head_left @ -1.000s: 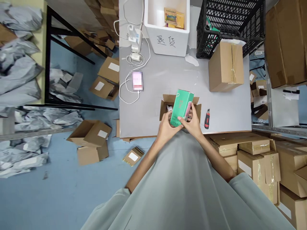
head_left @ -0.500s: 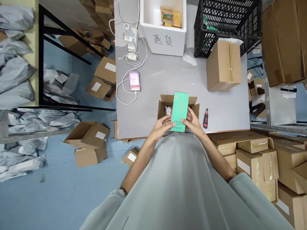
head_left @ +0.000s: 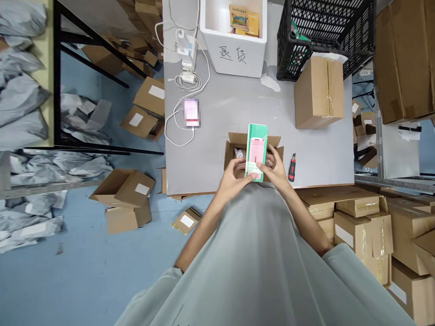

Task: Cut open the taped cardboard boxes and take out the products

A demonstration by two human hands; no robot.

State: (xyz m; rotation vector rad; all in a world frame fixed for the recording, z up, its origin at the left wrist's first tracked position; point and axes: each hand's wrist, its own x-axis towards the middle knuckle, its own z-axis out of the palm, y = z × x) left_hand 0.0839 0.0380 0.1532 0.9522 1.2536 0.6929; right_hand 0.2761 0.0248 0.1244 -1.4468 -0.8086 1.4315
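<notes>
Between my two hands is a slim green box (head_left: 257,149) with a pink picture on the face turned up to me. My left hand (head_left: 234,177) grips its lower left side, thumb across the front. On the lower right side my right hand (head_left: 274,170) holds it, the thumb pressed on the front and the fingers partly hidden behind. Under the green box stands an open cardboard box (head_left: 230,151), flaps up, with a small white wrapped item (head_left: 239,153) inside. A red and black box cutter (head_left: 292,167) lies on the table to the right.
A white foam bin (head_left: 234,54) holding yellow packets stands at the back, beside a black plastic crate (head_left: 288,56). A taped carton (head_left: 312,99) sits at the right. Near the left edge are a phone (head_left: 191,112), cables and a power strip (head_left: 188,52).
The green box has been turned over, from its plain green face with lettering to the face with the pink picture. Both hands have shifted their grip on it.
</notes>
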